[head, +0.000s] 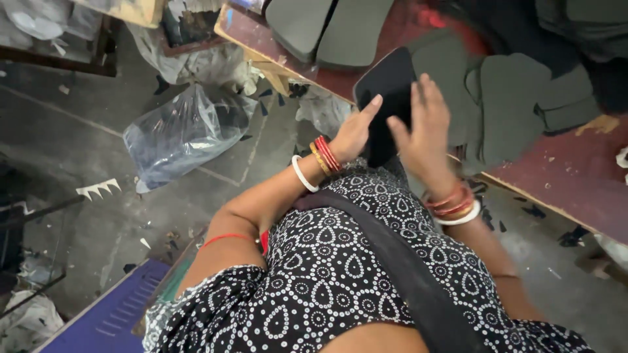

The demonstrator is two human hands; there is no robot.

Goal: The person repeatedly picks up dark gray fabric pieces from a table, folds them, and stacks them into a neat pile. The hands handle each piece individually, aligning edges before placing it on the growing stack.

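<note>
Maroon worktable (575, 183), grey concrete floor (85, 124); both hands (356, 134) (425, 134) clasp black sole sheet (389, 85).

garment: black dress (340, 281) printed with white dotted teardrop shapes, short sleeves
strap: plain black band (392, 261) running diagonally over the print
left wrist: one white bangle (303, 174), then gold and red bangles (324, 155)
left upper arm: thin red thread (226, 238)
right wrist: red and orange bangles (450, 200), one white bangle (462, 218)

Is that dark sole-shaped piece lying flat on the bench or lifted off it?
Lifted: the dark sole-shaped piece stands on end between both hands, left and right.
</note>
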